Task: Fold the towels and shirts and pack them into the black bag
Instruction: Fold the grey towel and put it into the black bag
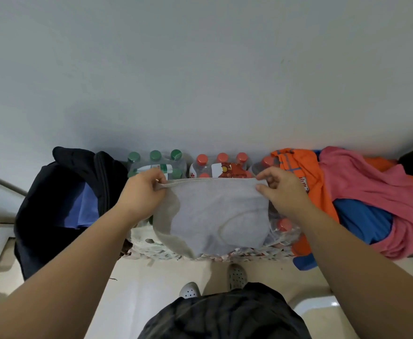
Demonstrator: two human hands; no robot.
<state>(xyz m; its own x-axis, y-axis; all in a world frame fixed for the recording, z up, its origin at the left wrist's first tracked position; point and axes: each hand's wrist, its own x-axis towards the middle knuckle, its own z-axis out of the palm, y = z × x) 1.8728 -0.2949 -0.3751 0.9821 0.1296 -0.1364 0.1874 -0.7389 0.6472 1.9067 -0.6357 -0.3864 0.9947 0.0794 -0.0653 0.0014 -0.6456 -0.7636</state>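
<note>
Black bag (41, 204) mouth open at left, blue cloth (83, 206) inside. Bottle packs (200, 165) fill middle btwn bag & clothes pile (371, 192); wall (200, 69) right behind.

The bare left forearm (78, 253) and bare right forearm (335, 241) reach forward from the lower corners and converge toward the middle. The 2 hands are level with each other and apart. The left hand (143, 189) is turned back-up, its fingers curled under and its thumb on top. It pinches the top left corner of a pale grey soft fabric piece (215, 211). The right hand (282, 192) mirrors it, thumb and curled fingers pinching the top right corner. The fabric's top hem runs taut between the 2 grips, and the rest hangs between the wrists.
</note>
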